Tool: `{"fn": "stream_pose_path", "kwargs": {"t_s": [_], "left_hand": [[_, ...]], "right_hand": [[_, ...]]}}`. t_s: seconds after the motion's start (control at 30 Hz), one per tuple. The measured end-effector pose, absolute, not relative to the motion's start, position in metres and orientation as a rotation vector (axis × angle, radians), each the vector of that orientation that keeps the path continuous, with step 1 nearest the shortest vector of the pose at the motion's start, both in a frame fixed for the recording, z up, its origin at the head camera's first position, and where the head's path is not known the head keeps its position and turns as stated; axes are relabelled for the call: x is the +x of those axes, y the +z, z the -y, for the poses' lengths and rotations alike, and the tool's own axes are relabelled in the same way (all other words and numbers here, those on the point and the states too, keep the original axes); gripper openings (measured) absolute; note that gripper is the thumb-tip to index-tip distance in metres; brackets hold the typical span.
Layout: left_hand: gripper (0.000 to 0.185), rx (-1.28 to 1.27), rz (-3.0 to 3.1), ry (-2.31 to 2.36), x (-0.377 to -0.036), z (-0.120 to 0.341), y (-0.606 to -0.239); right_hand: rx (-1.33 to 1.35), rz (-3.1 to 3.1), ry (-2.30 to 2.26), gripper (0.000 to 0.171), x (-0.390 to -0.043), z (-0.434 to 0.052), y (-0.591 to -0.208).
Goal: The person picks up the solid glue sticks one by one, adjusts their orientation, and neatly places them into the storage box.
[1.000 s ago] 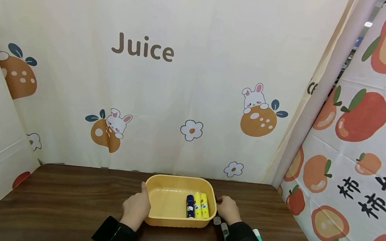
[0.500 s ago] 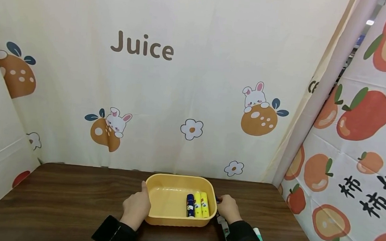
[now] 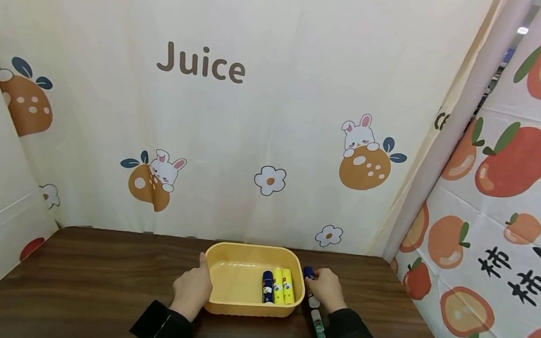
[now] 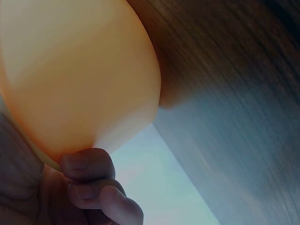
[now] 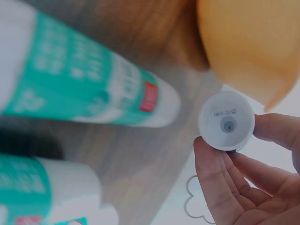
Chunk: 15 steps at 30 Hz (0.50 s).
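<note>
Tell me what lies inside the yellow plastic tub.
Inside the yellow plastic tub lie one dark blue glue stick and two yellow glue sticks, side by side. Its near wall hides their lower ends.

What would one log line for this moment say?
left hand: steadies yellow tub | right hand: grips blue-capped glue stick beside tub | three glue sticks inside
</note>
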<state>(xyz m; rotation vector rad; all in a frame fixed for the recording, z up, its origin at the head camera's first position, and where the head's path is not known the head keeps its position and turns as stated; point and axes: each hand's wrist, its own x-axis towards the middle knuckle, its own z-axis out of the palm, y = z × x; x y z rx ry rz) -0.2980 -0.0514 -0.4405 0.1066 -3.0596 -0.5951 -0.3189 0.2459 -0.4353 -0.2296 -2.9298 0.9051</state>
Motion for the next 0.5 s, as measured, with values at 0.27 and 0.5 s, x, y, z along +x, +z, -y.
{"fn": "stream_pose_path", "kwargs": {"t_s": [0.27,0.5], "left_hand": [[0.053,0.109,3.051,-0.579,-0.299,0.052,-0.440],[0.054,0.105,3.058,-0.590,-0.298,0.050,-0.439]], "right_hand": [[-0.263,2.911,0.938,0.037,-0.317,-0.245,-0.417],[-0.312,2.854,1.052,0.040,-0.312,-0.242,-0.401]]}}
